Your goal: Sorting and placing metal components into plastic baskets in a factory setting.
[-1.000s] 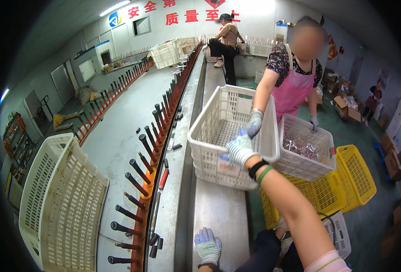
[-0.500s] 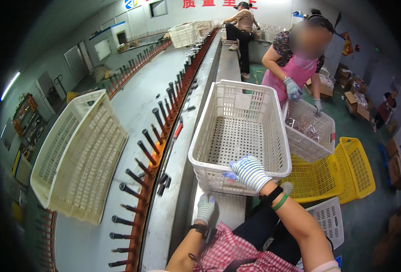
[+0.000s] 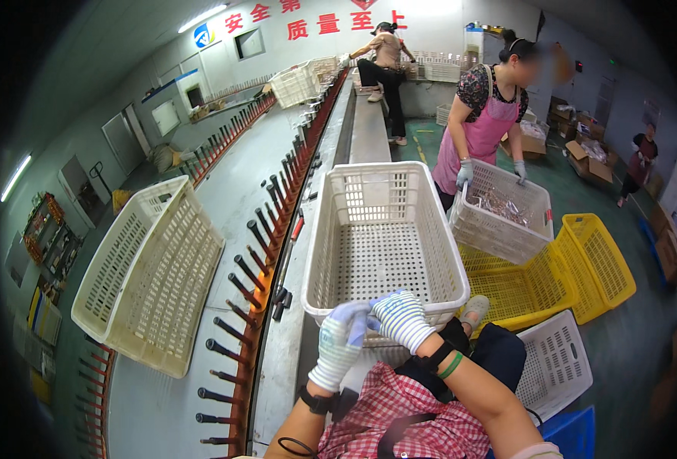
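A gloved left hand [image 3: 340, 346] with bent fingers meets the gloved right hand [image 3: 405, 320] over the near rim of a white plastic crate [image 3: 380, 252] on the metal worktop [image 3: 369, 138], though whether either is pinching anything cannot be told.

A white crate [image 3: 373, 195] rests on a metal bench [image 3: 373, 138]; the left hand [image 3: 340, 344] and right hand [image 3: 404, 317], both in striped gloves, meet at its near rim. Left of the crate runs a row of dark pegs [image 3: 260, 236], and farther left stands an off-white basket [image 3: 143, 279]. Right of the crate are yellow baskets [image 3: 518, 298] and a person in a pink apron [image 3: 485, 139] holding a pale box [image 3: 497, 236] of small pieces. Beyond the crate is another person [image 3: 388, 53] in a dark cap.
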Available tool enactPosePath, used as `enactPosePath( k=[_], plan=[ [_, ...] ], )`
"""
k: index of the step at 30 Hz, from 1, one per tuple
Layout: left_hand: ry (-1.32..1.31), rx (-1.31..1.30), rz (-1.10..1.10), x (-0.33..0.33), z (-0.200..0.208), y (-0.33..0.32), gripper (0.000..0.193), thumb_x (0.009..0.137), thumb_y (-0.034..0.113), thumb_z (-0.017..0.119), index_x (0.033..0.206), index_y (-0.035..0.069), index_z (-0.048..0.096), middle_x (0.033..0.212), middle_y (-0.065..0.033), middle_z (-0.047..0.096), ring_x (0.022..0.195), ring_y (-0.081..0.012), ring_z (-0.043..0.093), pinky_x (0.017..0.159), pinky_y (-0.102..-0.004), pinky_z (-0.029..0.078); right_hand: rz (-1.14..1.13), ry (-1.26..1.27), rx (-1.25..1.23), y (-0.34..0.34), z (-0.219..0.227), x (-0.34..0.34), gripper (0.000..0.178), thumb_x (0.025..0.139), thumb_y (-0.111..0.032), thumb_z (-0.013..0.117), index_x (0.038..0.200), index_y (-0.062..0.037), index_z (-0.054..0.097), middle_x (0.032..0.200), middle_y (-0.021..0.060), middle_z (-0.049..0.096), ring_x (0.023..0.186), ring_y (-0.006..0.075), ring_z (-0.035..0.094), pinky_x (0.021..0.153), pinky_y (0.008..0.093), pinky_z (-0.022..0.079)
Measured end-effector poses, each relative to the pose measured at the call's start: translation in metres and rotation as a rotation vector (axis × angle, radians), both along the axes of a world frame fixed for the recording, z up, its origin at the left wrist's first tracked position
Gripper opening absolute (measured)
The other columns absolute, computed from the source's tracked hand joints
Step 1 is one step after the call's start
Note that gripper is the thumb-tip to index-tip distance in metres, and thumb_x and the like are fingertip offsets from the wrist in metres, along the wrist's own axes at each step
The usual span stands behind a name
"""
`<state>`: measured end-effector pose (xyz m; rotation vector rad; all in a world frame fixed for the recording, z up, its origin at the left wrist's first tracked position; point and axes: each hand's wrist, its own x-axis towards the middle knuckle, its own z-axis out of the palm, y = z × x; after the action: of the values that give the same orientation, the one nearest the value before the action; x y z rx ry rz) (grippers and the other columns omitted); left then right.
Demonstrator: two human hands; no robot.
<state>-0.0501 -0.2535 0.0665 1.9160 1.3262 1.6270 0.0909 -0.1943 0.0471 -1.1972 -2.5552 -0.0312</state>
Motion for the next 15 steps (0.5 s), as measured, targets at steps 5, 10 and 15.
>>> enactPosePath(
  k=[5, 10, 15],
  plan=[
    [0.428, 0.269, -0.112, 0.006, 0.015, 0.064, 0.013, 0.083, 0.01, 0.052, 0.09, 0.001, 0.058, 0.083, -0.0147, 0.06, 0.077, -0.0312, 0.058, 0.07, -0.037, 0.047, -0.014, 0.062, -0.104, -0.015, 0.013, 0.009, 0.032, 0.076, -0.038, 0.054, 0.089, -0.0096, 0.061, 0.081, 0.0126, 0.061, 0.077, 0.0288, 0.059, 0.07, 0.0411, 0.045],
    [0.51, 0.028, 0.007, 0.021, 0.015, 0.121, 0.02, 0.084, 0.021, 0.051, 0.088, 0.003, 0.06, 0.085, -0.017, 0.06, 0.079, -0.0333, 0.057, 0.071, -0.0389, 0.046, -0.024, 0.788, 0.079, -0.024, -0.012, 0.019, 0.02, 0.076, -0.02, 0.057, 0.09, -0.0047, 0.057, 0.086, 0.014, 0.058, 0.08, 0.0307, 0.056, 0.075, 0.0419, 0.043],
    [0.499, -0.061, 0.095, 0.029, 0.014, 0.152, 0.025, 0.084, 0.03, 0.049, 0.091, 0.008, 0.061, 0.09, -0.0151, 0.061, 0.082, -0.032, 0.058, 0.074, -0.0409, 0.046, -0.01, 1.074, -0.672, -0.089, -0.016, -0.003, 0.026, 0.084, -0.023, 0.056, 0.096, -0.0006, 0.054, 0.083, 0.0095, 0.057, 0.073, 0.0168, 0.054, 0.068, 0.0303, 0.045]
  ],
)
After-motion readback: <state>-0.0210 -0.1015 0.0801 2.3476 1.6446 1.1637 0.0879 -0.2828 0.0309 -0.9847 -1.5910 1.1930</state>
